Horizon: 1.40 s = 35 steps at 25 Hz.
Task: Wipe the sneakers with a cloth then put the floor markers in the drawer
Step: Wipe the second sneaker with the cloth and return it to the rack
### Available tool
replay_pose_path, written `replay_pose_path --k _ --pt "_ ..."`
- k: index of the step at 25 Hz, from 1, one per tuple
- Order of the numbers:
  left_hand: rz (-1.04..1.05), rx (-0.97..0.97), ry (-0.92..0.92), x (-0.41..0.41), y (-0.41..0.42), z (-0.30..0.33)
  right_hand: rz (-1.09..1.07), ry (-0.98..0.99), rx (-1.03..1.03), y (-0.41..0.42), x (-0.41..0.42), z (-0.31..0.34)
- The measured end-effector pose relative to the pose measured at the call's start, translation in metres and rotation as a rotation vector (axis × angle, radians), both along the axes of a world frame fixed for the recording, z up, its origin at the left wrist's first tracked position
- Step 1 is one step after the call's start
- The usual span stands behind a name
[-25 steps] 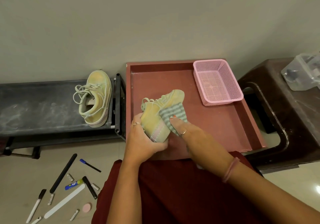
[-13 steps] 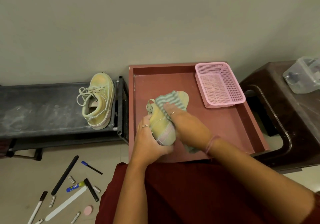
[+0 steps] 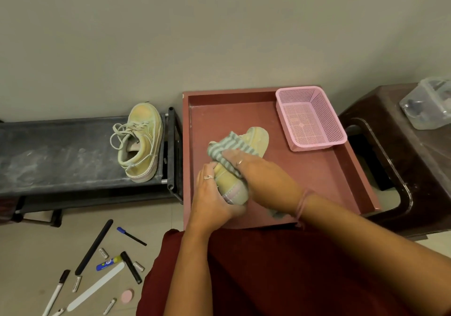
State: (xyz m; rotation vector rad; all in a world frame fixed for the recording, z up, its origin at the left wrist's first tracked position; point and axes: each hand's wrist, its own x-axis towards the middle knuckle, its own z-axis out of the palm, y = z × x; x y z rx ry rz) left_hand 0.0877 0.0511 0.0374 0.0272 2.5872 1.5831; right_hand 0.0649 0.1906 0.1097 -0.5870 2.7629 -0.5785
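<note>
Over drawer (image 3: 346, 184), sneaker (image 3: 256, 140), no legible brand

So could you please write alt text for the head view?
Over a red drawer, the left hand grips a yellow sneaker while the right hand presses a striped cloth on it. A second sneaker sits on a shelf; markers lie on the floor.
</note>
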Motion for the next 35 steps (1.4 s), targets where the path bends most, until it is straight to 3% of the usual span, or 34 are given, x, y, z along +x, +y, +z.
replay_pose_path --k 2,6,10,12,16,21,24,27,29,35 --pt "0.019 -0.02 0.004 0.0 -0.001 0.0 0.047 0.071 0.021 0.011 0.006 -0.003" --pt "-0.002 -0.015 0.027 0.002 0.005 0.005 -0.051 0.135 0.303 0.027 -0.045 -0.023" --pt "0.026 0.014 0.004 0.0 0.005 0.004 -0.059 0.024 0.156 0.0 -0.021 -0.012" --pt "0.059 0.03 0.007 -0.001 0.003 0.002 -0.002 0.125 -0.016 -0.006 0.021 -0.001" --pt "0.056 0.014 0.03 -0.001 0.002 -0.001 -0.07 0.237 0.119 0.018 0.008 -0.038" --pt "0.008 -0.015 0.037 0.001 0.008 0.002 -0.308 -0.065 0.183 0.048 -0.061 -0.052" --pt "0.025 -0.004 0.026 -0.001 0.005 0.003 -0.189 -0.16 0.035 0.022 -0.022 -0.031" --pt "0.042 0.011 0.007 -0.001 0.004 0.001 -0.047 -0.081 -0.085 0.009 0.032 -0.007" --pt "0.063 0.023 0.0 -0.001 0.002 -0.001 0.019 -0.012 -0.025 0.01 0.035 -0.011" --pt "0.018 -0.025 0.033 0.002 0.008 0.003 -0.155 0.057 0.227 0.039 -0.068 -0.048"
